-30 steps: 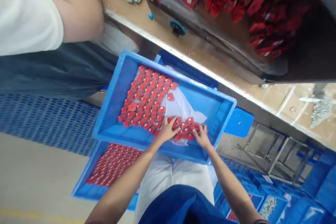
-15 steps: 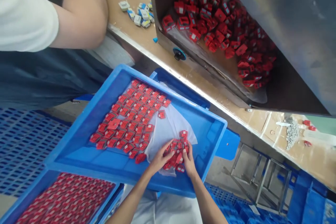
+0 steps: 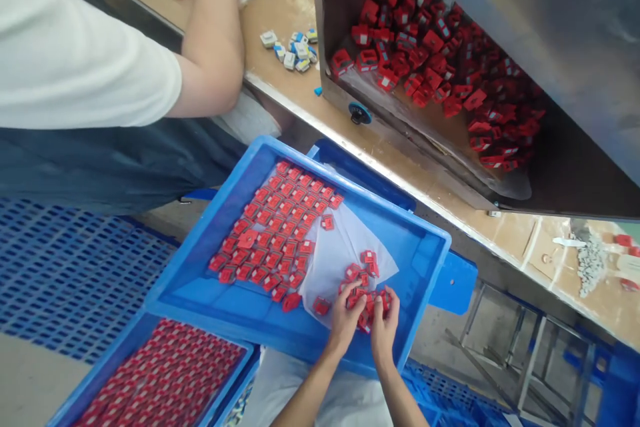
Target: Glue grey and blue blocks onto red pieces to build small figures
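A blue tray [image 3: 420,240] lies across my lap, with rows of red parts [image 3: 280,220] at its left on a white sheet [image 3: 335,247]. Toward the tray's right end is a loose heap of red parts [image 3: 369,273]. My left hand [image 3: 345,317] is at the heap's left side, its fingers curled onto red parts. On the right side, my right hand [image 3: 384,323] has its thumb and fingers bent around red parts. The fingers partly hide what they grip. One red part [image 3: 321,305] lies apart, left of my left hand.
A dark bin [image 3: 345,97] of red parts stands on the workbench [image 3: 410,180]. Another person's arm [image 3: 215,47] rests at the upper left. A second blue tray [image 3: 130,327] of red parts is at the lower left. A metal stool frame [image 3: 530,360] stands lower right.
The view has shifted, moving the scene right and slightly down. My hands have come closer together at the heap, and one red part now lies separate on the sheet at the left.
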`<state>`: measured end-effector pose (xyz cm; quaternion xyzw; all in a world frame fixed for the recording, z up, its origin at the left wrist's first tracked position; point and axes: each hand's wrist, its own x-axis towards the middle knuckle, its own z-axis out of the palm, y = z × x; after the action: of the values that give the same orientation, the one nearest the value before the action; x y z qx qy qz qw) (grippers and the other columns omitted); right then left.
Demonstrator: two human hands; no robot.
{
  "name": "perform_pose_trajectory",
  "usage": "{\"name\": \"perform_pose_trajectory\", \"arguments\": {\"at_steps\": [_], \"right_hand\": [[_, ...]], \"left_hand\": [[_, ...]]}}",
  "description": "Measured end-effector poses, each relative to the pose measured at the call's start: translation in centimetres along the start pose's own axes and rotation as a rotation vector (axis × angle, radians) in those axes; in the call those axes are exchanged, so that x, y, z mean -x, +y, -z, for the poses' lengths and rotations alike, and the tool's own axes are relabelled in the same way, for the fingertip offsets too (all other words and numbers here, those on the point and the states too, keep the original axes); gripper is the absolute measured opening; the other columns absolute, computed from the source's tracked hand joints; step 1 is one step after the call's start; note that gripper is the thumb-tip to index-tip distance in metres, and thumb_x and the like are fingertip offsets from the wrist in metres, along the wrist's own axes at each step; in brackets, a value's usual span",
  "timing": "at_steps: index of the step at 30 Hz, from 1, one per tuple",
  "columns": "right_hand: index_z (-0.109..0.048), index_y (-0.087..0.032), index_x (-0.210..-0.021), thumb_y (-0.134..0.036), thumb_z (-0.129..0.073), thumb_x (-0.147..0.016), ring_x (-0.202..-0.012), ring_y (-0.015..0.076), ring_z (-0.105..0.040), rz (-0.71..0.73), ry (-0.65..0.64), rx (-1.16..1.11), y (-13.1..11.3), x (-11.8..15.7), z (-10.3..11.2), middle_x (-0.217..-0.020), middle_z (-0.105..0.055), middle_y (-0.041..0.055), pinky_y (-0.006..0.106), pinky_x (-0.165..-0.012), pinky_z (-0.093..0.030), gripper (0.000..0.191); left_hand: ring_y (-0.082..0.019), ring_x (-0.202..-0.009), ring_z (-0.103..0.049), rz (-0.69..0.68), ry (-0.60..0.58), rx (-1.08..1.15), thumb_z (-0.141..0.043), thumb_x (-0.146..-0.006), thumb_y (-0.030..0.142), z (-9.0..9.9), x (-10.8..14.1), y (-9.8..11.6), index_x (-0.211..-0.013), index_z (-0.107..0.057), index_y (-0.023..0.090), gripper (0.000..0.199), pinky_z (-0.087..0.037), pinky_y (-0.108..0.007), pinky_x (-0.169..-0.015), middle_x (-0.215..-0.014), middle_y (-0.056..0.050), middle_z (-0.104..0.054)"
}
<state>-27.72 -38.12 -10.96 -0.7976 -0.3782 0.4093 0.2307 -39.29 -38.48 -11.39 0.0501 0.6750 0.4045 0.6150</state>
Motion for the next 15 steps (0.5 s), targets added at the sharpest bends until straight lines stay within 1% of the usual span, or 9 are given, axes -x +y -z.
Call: {"name": "perform_pose_trajectory", "arguments": {"at_steps": [2,4,5,7,9,11,13,15], "right_hand": [[-0.065,-0.019,-0.128,-0.067,-0.062,-0.094,-0.110,0.0275,-0.071,0.031,0.054,-0.012,-1.5,0.3,0.5,-0.122,-0.073,0.0122,0.040,-0.098,-0.057,0.059],[-0.067,-0.019,-0.126,-0.065,-0.065,-0.093,-0.104,0.0257,-0.071,0.082,0.114,-0.030,-3.6,-0.1,0.8,-0.117,-0.073,0.0103,0.039,-0.094,-0.057,0.057],[-0.067,-0.019,-0.125,-0.065,-0.066,-0.093,-0.103,0.0253,-0.070,0.109,0.142,-0.042,-5.1,-0.6,0.9,-0.116,-0.073,0.0099,0.039,-0.095,-0.057,0.056],[-0.067,-0.019,-0.125,-0.063,-0.067,-0.092,-0.105,0.0252,-0.070,0.165,0.183,-0.076,-8.6,-2.2,0.8,-0.119,-0.072,0.0101,0.041,-0.098,-0.057,0.055],[-0.065,-0.019,-0.126,-0.061,-0.065,-0.094,-0.107,0.0252,-0.069,0.251,0.209,-0.120,-13.0,-4.7,0.6,-0.120,-0.070,0.0102,0.042,-0.100,-0.057,0.052],[-0.064,-0.020,-0.124,-0.058,-0.064,-0.095,-0.112,0.0257,-0.068,0.375,0.271,-0.164,-18.2,-8.3,0.5,-0.123,-0.068,0.0109,0.043,-0.103,-0.056,0.048],[-0.062,-0.020,-0.125,-0.056,-0.061,-0.097,-0.111,0.0245,-0.066,0.481,0.330,-0.222,-23.7,-12.9,0.4,-0.124,-0.067,0.0107,0.045,-0.106,-0.055,0.046],[-0.057,-0.020,-0.130,-0.054,-0.057,-0.099,-0.115,0.0243,-0.065,0.595,0.341,-0.281,-29.0,-18.1,0.2,-0.128,-0.063,0.0118,0.046,-0.110,-0.054,0.047]], "left_hand": [[-0.033,-0.123,-0.075,-0.015,-0.007,-0.001,-0.078,-0.081,0.055,-0.6,0.9,1.2,-0.117,-0.079,0.022,0.049,-0.058,-0.048,-0.115,-0.123,-0.012,-0.080],[-0.031,-0.118,-0.077,-0.040,-0.005,0.022,-0.077,-0.084,0.058,-1.3,1.3,3.3,-0.117,-0.078,0.021,0.049,-0.061,-0.044,-0.109,-0.121,-0.011,-0.080],[-0.031,-0.116,-0.077,-0.059,-0.005,0.036,-0.077,-0.085,0.059,-1.7,1.2,4.6,-0.117,-0.077,0.021,0.050,-0.062,-0.043,-0.106,-0.119,-0.011,-0.080],[-0.030,-0.113,-0.078,-0.120,-0.024,0.048,-0.077,-0.087,0.059,-2.9,0.5,8.0,-0.117,-0.077,0.021,0.049,-0.063,-0.042,-0.103,-0.118,-0.011,-0.080],[-0.029,-0.115,-0.077,-0.252,-0.045,0.037,-0.076,-0.090,0.053,-4.6,-0.9,12.3,-0.115,-0.077,0.020,0.041,-0.060,-0.042,-0.107,-0.116,-0.010,-0.081],[-0.026,-0.121,-0.075,-0.447,-0.040,0.021,-0.076,-0.092,0.045,-7.0,-3.1,17.2,-0.114,-0.077,0.021,0.032,-0.057,-0.040,-0.112,-0.119,-0.009,-0.080],[-0.022,-0.112,-0.076,-0.625,-0.068,0.054,-0.075,-0.094,0.042,-10.1,-6.1,22.5,-0.114,-0.076,0.022,0.028,-0.059,-0.036,-0.107,-0.118,-0.007,-0.080],[-0.019,-0.105,-0.076,-0.760,-0.103,0.097,-0.078,-0.094,0.038,-13.6,-9.8,27.8,-0.117,-0.074,0.023,0.028,-0.061,-0.032,-0.100,-0.114,-0.005,-0.079]]}}
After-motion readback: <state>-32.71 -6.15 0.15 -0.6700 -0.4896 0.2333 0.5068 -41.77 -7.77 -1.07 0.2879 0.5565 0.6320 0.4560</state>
